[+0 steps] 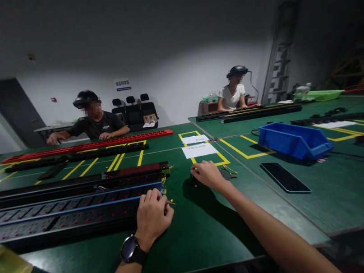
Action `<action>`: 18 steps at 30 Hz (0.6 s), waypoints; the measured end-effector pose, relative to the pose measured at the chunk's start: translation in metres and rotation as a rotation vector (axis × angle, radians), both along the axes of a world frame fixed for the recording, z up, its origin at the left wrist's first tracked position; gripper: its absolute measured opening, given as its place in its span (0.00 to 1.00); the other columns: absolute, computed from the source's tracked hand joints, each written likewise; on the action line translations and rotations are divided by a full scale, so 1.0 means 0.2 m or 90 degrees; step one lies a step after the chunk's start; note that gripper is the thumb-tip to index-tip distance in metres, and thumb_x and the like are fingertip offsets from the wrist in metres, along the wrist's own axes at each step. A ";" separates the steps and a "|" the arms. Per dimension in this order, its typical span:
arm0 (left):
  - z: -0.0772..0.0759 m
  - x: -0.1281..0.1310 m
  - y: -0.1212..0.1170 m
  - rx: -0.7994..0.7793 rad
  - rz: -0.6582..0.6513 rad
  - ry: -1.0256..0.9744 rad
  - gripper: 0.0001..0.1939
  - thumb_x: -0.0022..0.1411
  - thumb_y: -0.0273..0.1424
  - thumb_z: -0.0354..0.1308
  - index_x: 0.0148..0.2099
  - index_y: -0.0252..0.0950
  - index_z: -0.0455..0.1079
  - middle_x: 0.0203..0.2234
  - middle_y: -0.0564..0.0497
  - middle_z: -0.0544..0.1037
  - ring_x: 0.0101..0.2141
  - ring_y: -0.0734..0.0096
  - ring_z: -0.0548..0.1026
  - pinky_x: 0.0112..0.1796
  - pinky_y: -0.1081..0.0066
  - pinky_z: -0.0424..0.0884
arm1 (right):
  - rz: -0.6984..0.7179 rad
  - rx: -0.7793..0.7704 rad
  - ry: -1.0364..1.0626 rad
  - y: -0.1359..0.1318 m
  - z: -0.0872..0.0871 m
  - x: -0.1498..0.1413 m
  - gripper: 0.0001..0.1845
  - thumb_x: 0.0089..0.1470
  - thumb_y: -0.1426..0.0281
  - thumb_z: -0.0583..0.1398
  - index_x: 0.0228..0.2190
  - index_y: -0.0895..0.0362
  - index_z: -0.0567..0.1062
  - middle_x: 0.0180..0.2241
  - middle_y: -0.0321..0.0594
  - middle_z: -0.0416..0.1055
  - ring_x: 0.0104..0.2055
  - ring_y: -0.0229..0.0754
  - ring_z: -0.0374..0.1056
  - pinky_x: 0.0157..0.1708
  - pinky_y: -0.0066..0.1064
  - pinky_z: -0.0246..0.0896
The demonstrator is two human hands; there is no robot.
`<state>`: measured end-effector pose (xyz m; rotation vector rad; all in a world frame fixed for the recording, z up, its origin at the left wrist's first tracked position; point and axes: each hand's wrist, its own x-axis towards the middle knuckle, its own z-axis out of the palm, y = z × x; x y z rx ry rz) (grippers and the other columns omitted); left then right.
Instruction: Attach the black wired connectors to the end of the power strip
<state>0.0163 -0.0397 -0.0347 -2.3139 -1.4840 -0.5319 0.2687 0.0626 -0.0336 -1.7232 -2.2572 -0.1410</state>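
Observation:
My left hand (153, 216), with a black watch (130, 249) on its wrist, is closed at the right end of a long black power strip (63, 213) and pinches thin yellow wires that stick out of it. My right hand (208, 174) rests curled on the green table (202, 224) a little to the right, over a small dark part that I cannot make out. More black strips (69, 186) lie parallel behind the first one.
A blue bin (293, 139) and a black phone (285, 177) lie to the right. White paper sheets (199, 150) sit inside yellow floor-tape boxes. A yellowish bottle (4, 272) stands at the near left. Two people sit across the table; a long red strip (87, 146) lies before one.

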 end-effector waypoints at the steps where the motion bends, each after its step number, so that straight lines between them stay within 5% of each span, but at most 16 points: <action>1: 0.00 0.00 0.00 -0.001 0.001 0.005 0.07 0.62 0.30 0.54 0.34 0.38 0.73 0.37 0.44 0.73 0.40 0.57 0.68 0.42 0.57 0.63 | 0.019 0.008 0.013 -0.02 0.01 -0.01 0.18 0.67 0.63 0.53 0.49 0.55 0.78 0.44 0.51 0.77 0.50 0.52 0.70 0.52 0.41 0.59; 7: 0.01 0.00 0.00 -0.003 0.003 0.017 0.07 0.62 0.30 0.54 0.34 0.37 0.73 0.37 0.44 0.73 0.41 0.56 0.69 0.42 0.57 0.63 | 0.131 -0.019 0.027 -0.07 0.00 -0.04 0.22 0.64 0.64 0.58 0.56 0.55 0.75 0.51 0.50 0.74 0.53 0.51 0.68 0.54 0.38 0.60; 14: 0.01 0.00 0.00 -0.003 -0.003 0.013 0.07 0.62 0.29 0.54 0.34 0.37 0.73 0.36 0.44 0.73 0.40 0.56 0.69 0.42 0.57 0.63 | 0.235 -0.126 0.163 -0.07 -0.02 -0.05 0.22 0.55 0.77 0.56 0.47 0.54 0.82 0.45 0.42 0.80 0.46 0.45 0.74 0.48 0.32 0.65; 18: 0.01 0.00 0.00 -0.008 -0.004 0.017 0.07 0.62 0.29 0.54 0.34 0.37 0.73 0.36 0.44 0.73 0.40 0.57 0.68 0.42 0.57 0.63 | 0.305 -0.240 0.300 -0.09 -0.03 -0.09 0.24 0.54 0.78 0.55 0.49 0.58 0.81 0.36 0.40 0.80 0.35 0.39 0.73 0.37 0.27 0.66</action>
